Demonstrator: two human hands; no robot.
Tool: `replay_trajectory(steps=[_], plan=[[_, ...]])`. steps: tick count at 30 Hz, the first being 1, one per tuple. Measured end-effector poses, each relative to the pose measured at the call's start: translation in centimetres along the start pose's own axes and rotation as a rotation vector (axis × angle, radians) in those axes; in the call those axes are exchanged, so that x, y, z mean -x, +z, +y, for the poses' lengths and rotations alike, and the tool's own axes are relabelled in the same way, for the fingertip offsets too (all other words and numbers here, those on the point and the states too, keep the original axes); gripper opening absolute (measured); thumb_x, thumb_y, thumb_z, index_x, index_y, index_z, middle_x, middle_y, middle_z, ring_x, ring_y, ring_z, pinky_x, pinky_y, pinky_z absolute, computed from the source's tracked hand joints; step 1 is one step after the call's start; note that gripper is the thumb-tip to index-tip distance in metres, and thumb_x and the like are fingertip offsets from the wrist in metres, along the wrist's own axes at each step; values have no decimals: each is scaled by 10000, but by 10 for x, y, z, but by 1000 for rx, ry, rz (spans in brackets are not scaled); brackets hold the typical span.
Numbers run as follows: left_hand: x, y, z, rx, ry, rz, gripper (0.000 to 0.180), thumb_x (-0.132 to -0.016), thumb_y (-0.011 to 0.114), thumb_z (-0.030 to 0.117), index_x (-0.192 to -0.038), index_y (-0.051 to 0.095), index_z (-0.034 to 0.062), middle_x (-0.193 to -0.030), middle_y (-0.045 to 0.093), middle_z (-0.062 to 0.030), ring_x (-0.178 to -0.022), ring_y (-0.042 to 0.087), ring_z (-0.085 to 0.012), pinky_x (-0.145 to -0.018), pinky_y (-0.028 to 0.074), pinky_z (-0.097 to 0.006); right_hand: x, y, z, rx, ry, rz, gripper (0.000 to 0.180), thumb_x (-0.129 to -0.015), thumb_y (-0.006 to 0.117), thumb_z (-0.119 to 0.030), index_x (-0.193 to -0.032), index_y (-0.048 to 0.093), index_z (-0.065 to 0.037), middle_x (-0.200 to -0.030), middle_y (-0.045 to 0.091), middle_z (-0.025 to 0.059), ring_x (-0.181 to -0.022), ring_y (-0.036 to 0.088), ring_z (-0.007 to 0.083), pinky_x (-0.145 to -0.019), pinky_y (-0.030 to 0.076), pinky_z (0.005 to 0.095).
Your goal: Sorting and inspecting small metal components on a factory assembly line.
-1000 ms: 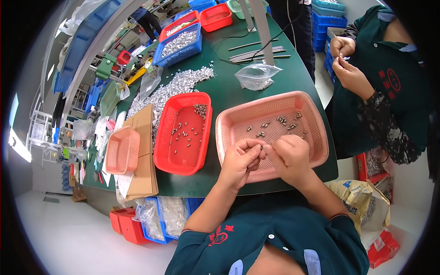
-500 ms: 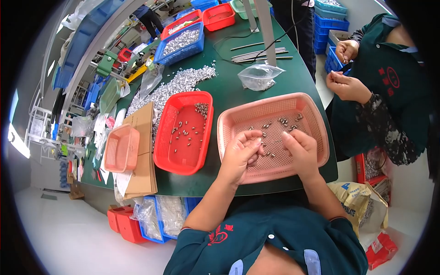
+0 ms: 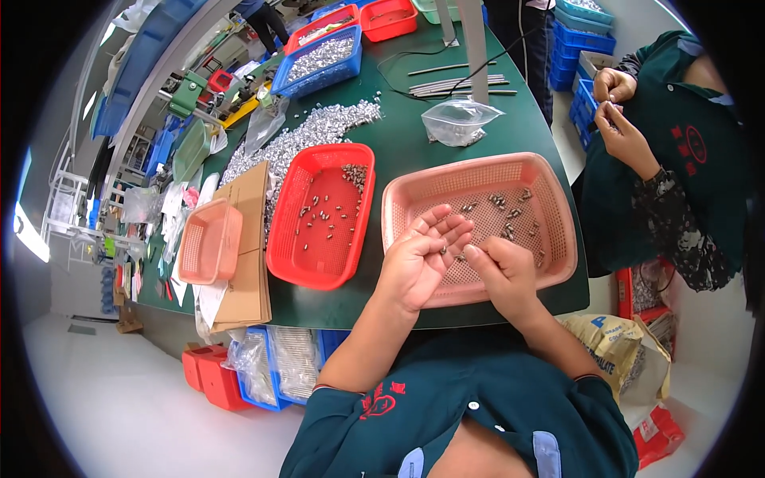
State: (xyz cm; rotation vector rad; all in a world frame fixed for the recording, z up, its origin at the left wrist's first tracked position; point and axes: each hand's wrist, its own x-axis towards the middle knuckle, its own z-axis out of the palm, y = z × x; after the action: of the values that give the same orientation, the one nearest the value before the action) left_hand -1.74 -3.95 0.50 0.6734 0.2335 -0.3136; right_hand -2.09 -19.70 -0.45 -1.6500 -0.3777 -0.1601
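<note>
A dark green worktable (image 3: 414,151) fills the middle of the frame. Pale grey floor (image 3: 119,398) spreads across the lower left, where bright daylight enters at the left edge. Stacked blue crates (image 3: 586,36) stand on the floor at the upper right.

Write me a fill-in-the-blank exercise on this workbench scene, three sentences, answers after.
1. Both hands, left hand and right hand, work over the ____ basket.
2. The tray just left of that basket is ____ in colour.
3. The clear plastic bag lies on the ____ table.

Answers: pink; red; green
</note>
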Motion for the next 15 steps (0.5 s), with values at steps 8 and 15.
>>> replay_trajectory(steps=[8, 15], plan=[[7, 18, -4, -14, 59, 46, 433, -784, 377, -120, -1199, 418, -3, -1146, 517, -180, -1123, 508, -299, -963, 437, -384, -1, 7, 0, 161, -178, 3, 183, -778, 640, -96, -659, 527, -15, -562, 473, 109, -484, 478, 253, -453, 370, 346], [9, 25, -8, -25, 126, 62, 431, -779, 359, -128, -1194, 406, -22, -1122, 512, -177, -1100, 522, -298, -974, 433, -389, 0, 4, -5, 481, -518, 66, 158, -727, 651, -61, -651, 515, -43, -572, 466, 87, -502, 450, 258, -467, 328, 372]])
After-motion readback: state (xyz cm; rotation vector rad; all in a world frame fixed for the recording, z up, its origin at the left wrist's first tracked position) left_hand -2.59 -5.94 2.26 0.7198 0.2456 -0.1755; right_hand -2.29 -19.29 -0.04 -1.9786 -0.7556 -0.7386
